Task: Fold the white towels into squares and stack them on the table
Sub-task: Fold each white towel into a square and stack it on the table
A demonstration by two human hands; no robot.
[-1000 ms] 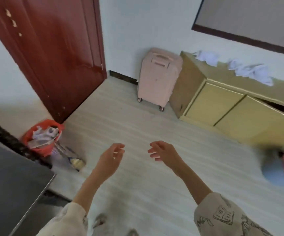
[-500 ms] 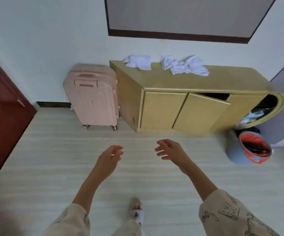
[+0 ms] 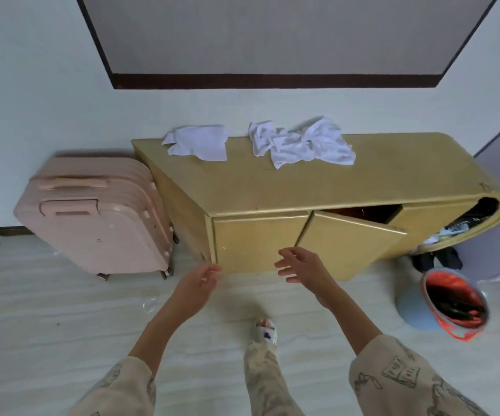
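Both hands, left hand [image 3: 198,284] and right hand [image 3: 302,268], hover empty with relaxed fingers before a yellow wooden desk [image 3: 327,187] bearing crumpled white cloth towels [image 3: 299,142].

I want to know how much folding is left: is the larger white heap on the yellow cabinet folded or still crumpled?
Crumpled. The larger heap of towels lies bunched and twisted on the cabinet top, with no square edges.

Both arms reach forward, bare from the rolled patterned sleeves [image 3: 393,376] to the wrists. The left hand [image 3: 199,282] is held out with fingers loosely curled, holding nothing, short of the cabinet [image 3: 257,241]. The right hand [image 3: 301,267] is beside it, apart, fingers spread and relaxed, before the cabinet's front. One slippered foot [image 3: 266,330] is forward between the arms.
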